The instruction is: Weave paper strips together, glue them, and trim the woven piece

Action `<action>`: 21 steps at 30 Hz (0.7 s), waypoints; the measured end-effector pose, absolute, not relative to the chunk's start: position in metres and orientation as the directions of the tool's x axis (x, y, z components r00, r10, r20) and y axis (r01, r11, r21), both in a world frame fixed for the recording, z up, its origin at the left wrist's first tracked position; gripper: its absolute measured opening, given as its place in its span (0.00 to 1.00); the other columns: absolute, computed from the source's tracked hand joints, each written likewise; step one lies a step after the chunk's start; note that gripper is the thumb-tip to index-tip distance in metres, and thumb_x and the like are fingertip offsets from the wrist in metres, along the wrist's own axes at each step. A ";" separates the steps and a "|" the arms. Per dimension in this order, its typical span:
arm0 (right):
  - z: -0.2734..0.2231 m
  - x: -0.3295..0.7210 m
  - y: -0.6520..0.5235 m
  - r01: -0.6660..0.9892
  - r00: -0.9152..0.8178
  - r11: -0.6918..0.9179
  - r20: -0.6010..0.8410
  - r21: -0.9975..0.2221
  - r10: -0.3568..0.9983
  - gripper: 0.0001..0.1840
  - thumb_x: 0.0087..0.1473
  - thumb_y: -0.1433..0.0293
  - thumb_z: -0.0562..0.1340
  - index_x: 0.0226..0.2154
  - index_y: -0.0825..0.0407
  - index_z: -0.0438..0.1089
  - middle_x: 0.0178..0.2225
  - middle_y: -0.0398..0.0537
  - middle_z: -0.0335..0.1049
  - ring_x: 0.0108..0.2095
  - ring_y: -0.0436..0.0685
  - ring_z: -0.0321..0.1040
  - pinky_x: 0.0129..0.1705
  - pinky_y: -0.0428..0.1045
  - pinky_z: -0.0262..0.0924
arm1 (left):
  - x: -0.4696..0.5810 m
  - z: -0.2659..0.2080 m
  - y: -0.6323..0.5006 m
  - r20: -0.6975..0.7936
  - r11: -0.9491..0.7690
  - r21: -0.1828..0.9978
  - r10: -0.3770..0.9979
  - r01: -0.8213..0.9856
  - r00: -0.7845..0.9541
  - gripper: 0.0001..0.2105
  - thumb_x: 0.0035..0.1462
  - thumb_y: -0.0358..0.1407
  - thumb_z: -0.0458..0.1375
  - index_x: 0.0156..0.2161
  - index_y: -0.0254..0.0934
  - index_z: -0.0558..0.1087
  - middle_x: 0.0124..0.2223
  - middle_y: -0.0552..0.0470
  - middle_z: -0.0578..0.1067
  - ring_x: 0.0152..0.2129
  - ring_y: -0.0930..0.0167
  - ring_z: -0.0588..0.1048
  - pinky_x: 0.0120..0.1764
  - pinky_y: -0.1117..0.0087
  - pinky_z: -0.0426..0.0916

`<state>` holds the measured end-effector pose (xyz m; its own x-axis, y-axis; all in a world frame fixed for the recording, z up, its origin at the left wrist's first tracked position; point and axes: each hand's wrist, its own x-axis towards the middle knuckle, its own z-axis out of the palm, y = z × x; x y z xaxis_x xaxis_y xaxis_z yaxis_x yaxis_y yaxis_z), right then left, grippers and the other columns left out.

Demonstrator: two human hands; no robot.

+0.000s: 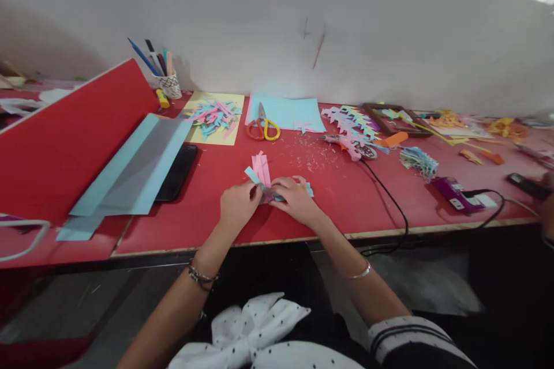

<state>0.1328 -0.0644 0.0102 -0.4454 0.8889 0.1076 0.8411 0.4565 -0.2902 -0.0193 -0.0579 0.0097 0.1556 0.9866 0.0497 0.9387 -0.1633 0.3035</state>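
Near the front edge of the red table, my left hand pinches a blue paper strip. My right hand is closed over blue paper just beside it, fingers bent and tips partly hidden. Pink paper strips stick up from the table right behind my fingertips. A bit of blue paper shows past the right hand's knuckles. Farther back lie scissors with red and yellow handles, blades toward the wall. To their right rests a pink hot glue gun with a black cord.
Blue paper sheets and a heap of cut strips lie by the wall. A black phone, a red board and a pen cup are left; a purple power strip is right. Another person's hand shows at the right edge.
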 end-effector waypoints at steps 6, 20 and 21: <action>0.010 0.135 -0.066 0.821 -0.441 0.442 0.090 -0.361 0.893 0.09 0.49 0.69 0.60 0.36 0.52 0.68 0.44 0.50 0.67 0.47 0.57 0.61 0.49 0.56 0.42 | -0.032 0.011 -0.055 0.100 -0.381 0.527 0.915 0.759 0.390 0.10 0.53 0.38 0.50 0.37 0.39 0.72 0.35 0.51 0.77 0.32 0.69 0.74 0.31 0.73 0.62; 0.003 0.154 -0.075 0.838 -0.064 0.218 0.306 -0.500 0.950 0.19 0.45 0.64 0.58 0.41 0.51 0.61 0.45 0.55 0.64 0.49 0.62 0.58 0.50 0.60 0.44 | -0.049 -0.003 -0.058 0.191 -0.564 0.513 0.809 0.647 0.555 0.08 0.53 0.31 0.51 0.38 0.37 0.69 0.40 0.49 0.72 0.38 0.68 0.70 0.41 0.66 0.66; 0.003 0.158 -0.077 0.841 -0.004 0.204 0.370 -0.502 0.929 0.22 0.45 0.62 0.58 0.44 0.52 0.58 0.46 0.56 0.61 0.50 0.63 0.56 0.50 0.60 0.45 | -0.049 -0.003 -0.058 0.184 -0.560 0.522 0.810 0.643 0.557 0.08 0.53 0.31 0.51 0.39 0.37 0.69 0.40 0.49 0.71 0.39 0.68 0.70 0.42 0.66 0.66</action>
<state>0.1576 -0.0771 0.0029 -0.0039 0.9288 0.3704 0.8409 0.2036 -0.5015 -0.0490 -0.0581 -0.0029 0.5567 0.8101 0.1841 0.6428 -0.5604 0.5223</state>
